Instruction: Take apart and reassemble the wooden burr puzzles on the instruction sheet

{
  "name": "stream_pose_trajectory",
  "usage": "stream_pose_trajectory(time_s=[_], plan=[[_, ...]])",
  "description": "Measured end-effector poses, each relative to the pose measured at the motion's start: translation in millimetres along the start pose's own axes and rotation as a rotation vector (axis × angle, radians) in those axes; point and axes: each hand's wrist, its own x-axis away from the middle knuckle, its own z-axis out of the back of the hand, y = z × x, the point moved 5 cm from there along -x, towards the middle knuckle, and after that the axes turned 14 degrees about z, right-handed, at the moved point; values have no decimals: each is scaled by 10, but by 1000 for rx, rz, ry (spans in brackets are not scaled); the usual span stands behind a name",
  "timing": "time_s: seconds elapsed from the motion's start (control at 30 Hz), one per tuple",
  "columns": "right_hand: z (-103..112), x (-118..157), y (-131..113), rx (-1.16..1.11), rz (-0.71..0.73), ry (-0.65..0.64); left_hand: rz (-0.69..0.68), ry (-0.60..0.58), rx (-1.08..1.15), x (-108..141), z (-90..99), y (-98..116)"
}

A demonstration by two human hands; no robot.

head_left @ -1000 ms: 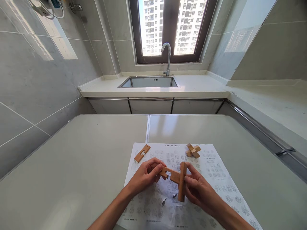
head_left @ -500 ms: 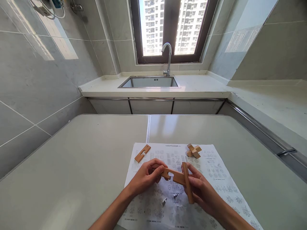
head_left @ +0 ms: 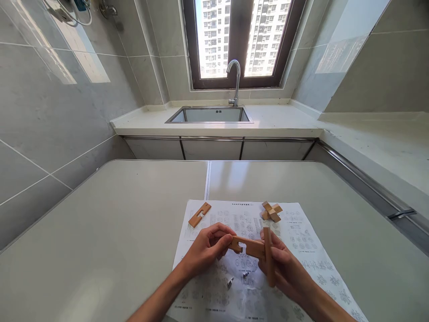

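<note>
Above the printed sheet (head_left: 284,281), my left hand (head_left: 214,243) pinches the left end of a notched wooden puzzle piece (head_left: 254,248) with a rounded cutout. That piece runs across to a second wooden puzzle piece (head_left: 268,264), which stands nearly upright across its right end. My right hand (head_left: 284,264) is closed around the upright piece; its fingers are partly hidden behind the wood. Whether the two pieces interlock or only touch I cannot tell. A loose notched wooden piece (head_left: 194,219) lies at the sheet's upper left. An assembled crossed wooden puzzle (head_left: 271,211) rests at its upper right.
Two small dark scraps (head_left: 229,282) lie on the sheet below my hands. The sheet is on a pale table (head_left: 100,232) with a seam down its middle. Beyond stand a counter (head_left: 284,117), a sink (head_left: 214,116) and a faucet (head_left: 237,80) under a window.
Both hands and the held pieces have shifted slightly right. The piece in my right hand has turned from a slant to nearly upright. The loose pieces on the sheet have stayed put.
</note>
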Motion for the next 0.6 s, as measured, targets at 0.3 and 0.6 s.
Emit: stream_pose_trajectory(time_s=[0.3,0.6], plan=[[-117,-31,-172,77,93,-75,13,123,139,6,87,81],[-247,-4,-84,462,249,-244,54,71,266,14,13,-22]])
